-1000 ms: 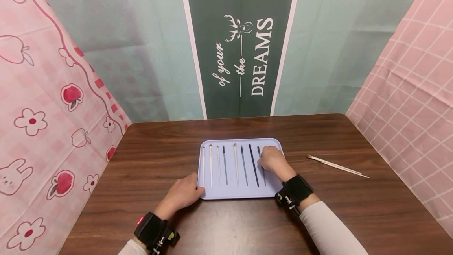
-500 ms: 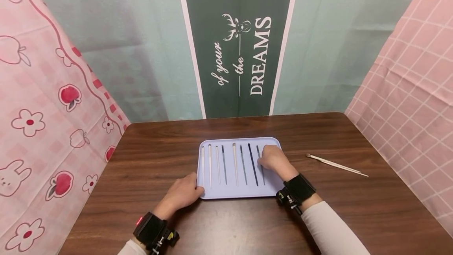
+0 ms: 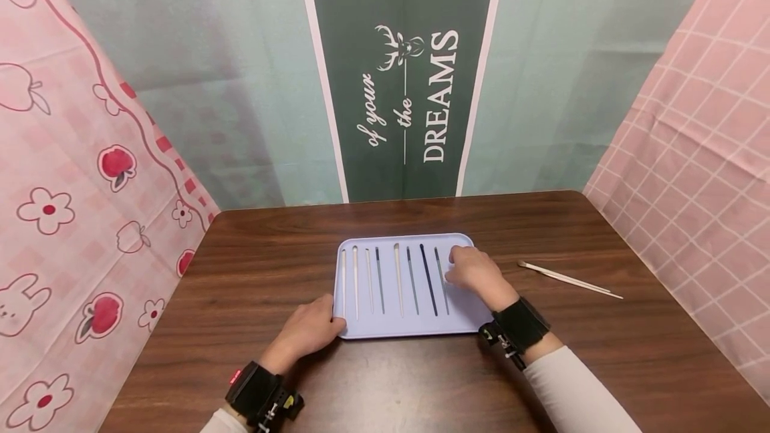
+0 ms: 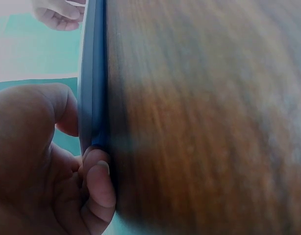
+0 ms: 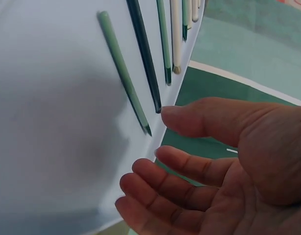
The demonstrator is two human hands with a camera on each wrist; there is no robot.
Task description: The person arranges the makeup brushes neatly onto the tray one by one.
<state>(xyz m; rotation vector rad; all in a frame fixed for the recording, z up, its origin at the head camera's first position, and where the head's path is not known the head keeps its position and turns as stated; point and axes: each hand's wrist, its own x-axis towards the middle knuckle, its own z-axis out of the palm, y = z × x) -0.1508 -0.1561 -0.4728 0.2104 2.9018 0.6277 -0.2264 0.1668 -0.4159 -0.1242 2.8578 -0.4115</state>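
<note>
Eight chopsticks [image 3: 398,279] are counted on the light blue tray [image 3: 469,319], laid side by side in one row. Two more pale chopsticks [image 3: 568,278] are seen on the table [image 3: 601,353], well apart from the tray, to its right. The tray is placed in the middle of the table. Its near left corner is gripped by the left hand [image 3: 309,331], with curled fingers. The right hand [image 3: 478,274] is held over the right part of the tray, just beside the rightmost chopstick [image 5: 123,73]; its fingers are relaxed and nothing is held.
</note>
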